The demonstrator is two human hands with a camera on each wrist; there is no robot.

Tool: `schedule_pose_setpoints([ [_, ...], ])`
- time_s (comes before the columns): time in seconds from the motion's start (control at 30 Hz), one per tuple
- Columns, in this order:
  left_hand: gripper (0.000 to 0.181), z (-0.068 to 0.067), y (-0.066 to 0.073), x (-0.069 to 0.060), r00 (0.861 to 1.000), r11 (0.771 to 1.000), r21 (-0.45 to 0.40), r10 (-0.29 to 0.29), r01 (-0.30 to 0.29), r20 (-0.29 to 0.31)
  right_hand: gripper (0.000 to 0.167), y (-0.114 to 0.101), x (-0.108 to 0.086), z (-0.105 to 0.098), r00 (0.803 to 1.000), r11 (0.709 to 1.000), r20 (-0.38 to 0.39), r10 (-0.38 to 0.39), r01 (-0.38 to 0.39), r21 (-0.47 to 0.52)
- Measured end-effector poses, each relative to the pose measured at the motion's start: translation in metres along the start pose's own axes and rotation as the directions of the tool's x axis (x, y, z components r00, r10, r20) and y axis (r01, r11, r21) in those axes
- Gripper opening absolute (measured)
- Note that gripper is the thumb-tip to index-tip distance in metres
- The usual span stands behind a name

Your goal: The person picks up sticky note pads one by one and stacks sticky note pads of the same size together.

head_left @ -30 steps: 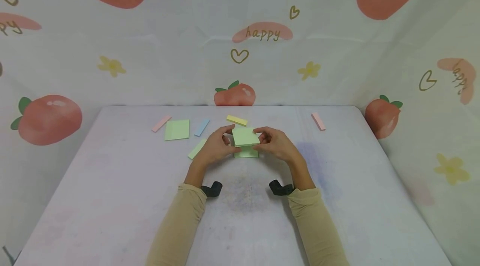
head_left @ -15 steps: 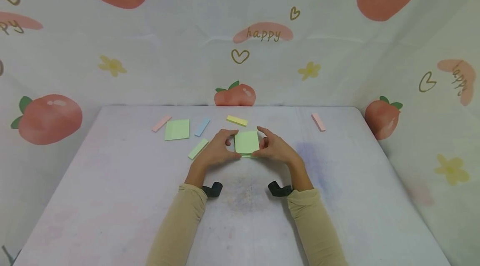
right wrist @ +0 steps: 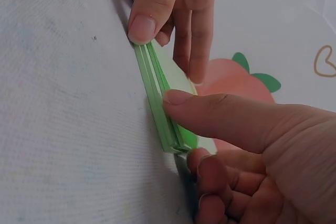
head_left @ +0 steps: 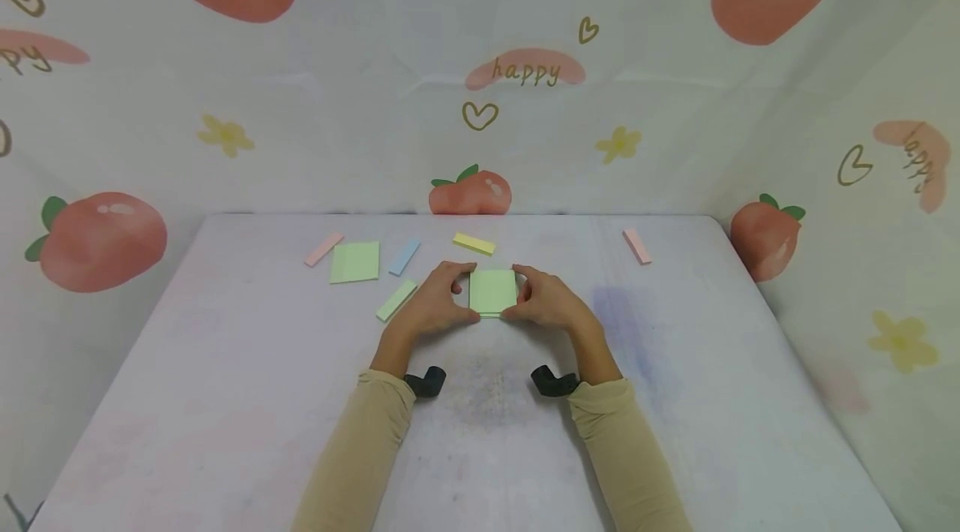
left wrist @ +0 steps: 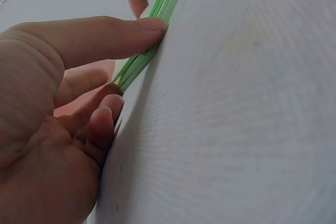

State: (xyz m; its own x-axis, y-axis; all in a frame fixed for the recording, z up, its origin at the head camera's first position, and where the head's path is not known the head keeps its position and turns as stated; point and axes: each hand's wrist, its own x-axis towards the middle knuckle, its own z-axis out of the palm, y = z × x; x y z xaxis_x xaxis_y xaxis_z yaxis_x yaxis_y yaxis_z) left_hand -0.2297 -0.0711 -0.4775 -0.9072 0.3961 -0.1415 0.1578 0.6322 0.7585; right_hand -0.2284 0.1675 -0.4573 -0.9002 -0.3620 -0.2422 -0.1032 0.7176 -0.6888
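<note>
A stack of light green square sticky note pads lies on the table between the two hands. My left hand grips its left side, thumb at the near edge and index finger at the far corner. On the right side my right hand holds it likewise, thumb in front and a finger behind. From the right wrist view, the layered green edges of the stack show narrow gaps between the pads, with both thumbs pressed on the near side. The left wrist view shows the left thumb against the same edge.
Left of the hands lie another green square pad, a narrow green strip pad, a blue strip and a pink strip. A yellow strip lies behind the stack. Another pink strip is at the far right.
The upper green pad, earlier held raised and tilted above the lower one, has come down onto it and lines up with it. Both hands lowered with it, and the right moved slightly inward.
</note>
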Motion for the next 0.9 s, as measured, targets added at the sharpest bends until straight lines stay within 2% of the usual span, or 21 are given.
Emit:
schedule_pose_setpoints([
  [0.2,0.088,-0.002,0.001,-0.002,1.000,1.000,-0.014,0.017,-0.017,0.002,0.096,0.001,0.000,-0.001,0.999,0.997,-0.024,-0.042,0.040,-0.063],
  [0.33,0.089,-0.001,0.001,-0.001,1.000,1.000,-0.013,0.024,-0.023,0.007,0.103,0.006,-0.001,-0.003,0.995,0.995,-0.024,-0.100,0.099,-0.028],
  [0.47,0.088,-0.001,0.001,-0.001,1.000,1.000,-0.022,0.013,-0.013,0.011,0.101,0.010,-0.001,-0.004,0.989,0.989,-0.006,-0.147,0.147,0.007],
  [0.67,0.087,-0.001,0.003,-0.002,1.000,1.000,-0.023,0.018,-0.018,0.007,0.098,0.012,0.001,-0.003,0.988,0.988,0.006,-0.153,0.153,0.028],
  [0.9,0.084,-0.003,0.004,-0.004,1.000,0.999,-0.026,0.023,-0.022,0.015,0.097,0.011,-0.001,-0.002,0.981,0.980,0.002,-0.196,0.196,0.025],
])
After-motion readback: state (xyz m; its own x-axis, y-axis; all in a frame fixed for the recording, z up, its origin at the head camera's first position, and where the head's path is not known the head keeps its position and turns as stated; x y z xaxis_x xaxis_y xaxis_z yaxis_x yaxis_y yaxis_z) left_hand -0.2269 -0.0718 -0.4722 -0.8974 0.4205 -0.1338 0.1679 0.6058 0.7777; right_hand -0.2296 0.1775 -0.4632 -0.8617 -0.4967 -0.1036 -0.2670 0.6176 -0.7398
